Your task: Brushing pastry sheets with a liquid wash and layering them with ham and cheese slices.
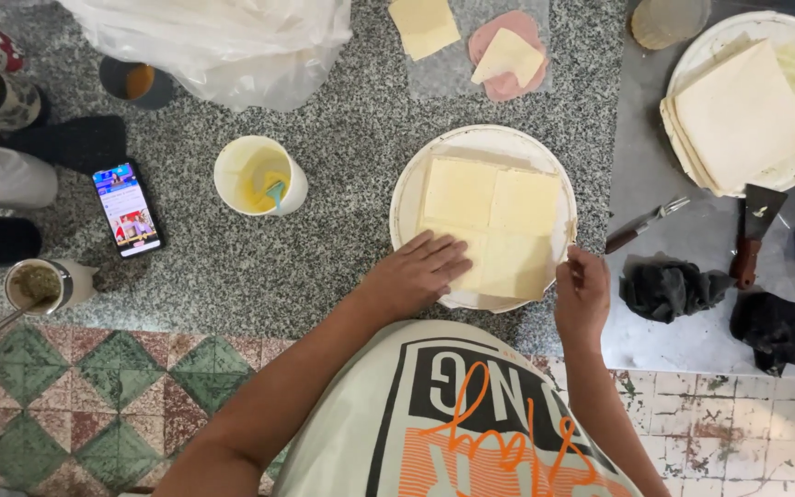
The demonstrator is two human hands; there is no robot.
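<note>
Currently I press my flat, released left hand (420, 269) on the pale yellow square cheese slices (494, 225), steadying them in the round white plate (407, 198). My right hand (581, 293) pinches a slice edge at 4 o'clock. At 9 o'clock lies a black smartphone with a lit, colourful screen (128, 209).

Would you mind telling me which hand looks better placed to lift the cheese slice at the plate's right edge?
Probably the right hand: its fingertips are already at the right edge of the cheese slices on the white plate. The left hand lies flat on the near-left slice, seemingly steadying it.
</note>
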